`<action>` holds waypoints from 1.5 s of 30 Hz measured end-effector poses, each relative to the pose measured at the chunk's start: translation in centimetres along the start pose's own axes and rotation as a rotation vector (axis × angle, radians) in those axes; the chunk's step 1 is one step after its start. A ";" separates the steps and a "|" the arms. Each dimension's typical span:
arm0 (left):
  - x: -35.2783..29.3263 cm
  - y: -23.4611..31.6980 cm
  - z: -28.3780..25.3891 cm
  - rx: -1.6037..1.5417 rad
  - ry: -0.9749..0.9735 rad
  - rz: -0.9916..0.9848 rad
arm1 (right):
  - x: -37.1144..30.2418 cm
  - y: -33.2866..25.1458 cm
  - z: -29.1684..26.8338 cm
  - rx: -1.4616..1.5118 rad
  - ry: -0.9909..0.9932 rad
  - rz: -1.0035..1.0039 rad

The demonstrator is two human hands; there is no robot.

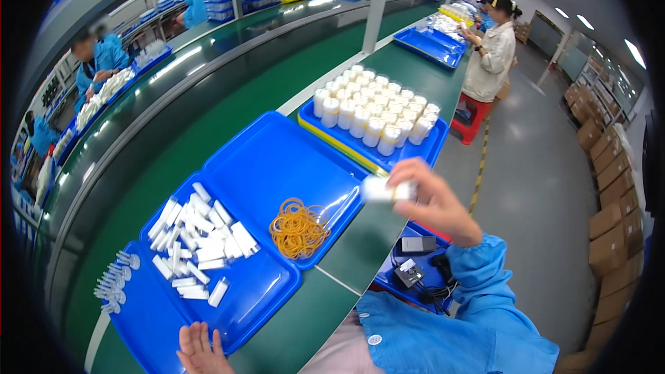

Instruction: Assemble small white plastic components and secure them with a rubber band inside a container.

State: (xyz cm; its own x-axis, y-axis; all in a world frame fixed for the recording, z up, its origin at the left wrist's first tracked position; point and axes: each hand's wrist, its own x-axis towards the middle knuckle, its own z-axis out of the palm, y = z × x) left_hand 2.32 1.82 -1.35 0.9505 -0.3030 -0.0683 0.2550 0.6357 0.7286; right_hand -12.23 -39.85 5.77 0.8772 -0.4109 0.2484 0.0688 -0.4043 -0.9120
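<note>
From where I stood, the right hand (433, 201) had its fingers closed round a small white bottle (379, 189), lifted at three o'clock above the rubber bands (298, 228), likely for banding. The left hand (199, 350) lay open, holding nothing, on the blue tray (260, 291) at six o'clock.

Blue trays (277, 159) on green bench (360, 246)

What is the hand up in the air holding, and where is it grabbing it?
The right hand holds a small white bundle, blurred, gripped at its right end by the fingers. The left hand holds nothing.
</note>
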 end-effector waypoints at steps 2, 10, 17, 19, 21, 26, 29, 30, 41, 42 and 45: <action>0.6 0.9 -1.7 0.041 -0.049 -0.008 | -0.4 1.2 -3.7 -0.482 0.273 -0.074; 1.2 2.7 0.1 0.241 -0.124 -0.001 | 2.9 8.9 -7.9 -0.784 0.586 -0.133; 1.4 2.7 0.0 0.267 -0.069 -0.041 | 4.3 10.4 -7.5 -0.711 0.669 -0.081; 1.7 2.7 -0.7 0.274 -0.073 -0.057 | 4.4 10.7 -7.4 -0.762 0.649 -0.079; 2.0 2.7 -1.2 0.289 -0.075 -0.059 | 4.5 10.9 -7.3 -0.779 0.655 -0.087; 2.5 3.1 -1.3 0.379 -0.070 -0.038 | 4.2 11.8 -7.5 -0.816 0.687 -0.126; 2.8 3.9 -1.9 0.393 0.006 -0.040 | 4.4 11.9 -7.3 -0.850 0.680 -0.096; 3.7 4.1 -2.5 0.438 -0.061 -0.003 | 4.4 11.3 -7.5 -0.896 0.684 -0.063; 14.3 9.8 -10.1 1.234 0.073 0.210 | 4.4 3.3 3.8 -0.399 0.423 -0.248; 15.7 9.5 -11.1 1.307 0.054 0.263 | 4.2 1.9 6.0 -0.359 0.326 -0.258; 17.5 9.1 -12.6 1.718 0.101 0.476 | 6.0 -1.8 14.3 -0.288 -0.254 -0.446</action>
State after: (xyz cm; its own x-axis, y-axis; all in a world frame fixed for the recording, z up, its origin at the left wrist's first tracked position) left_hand 23.51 11.26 -4.45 0.9028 -0.2497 0.3501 -0.4081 -0.7543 0.5143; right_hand -0.28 -29.91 4.22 0.8820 0.0444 0.4691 0.3568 -0.7132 -0.6034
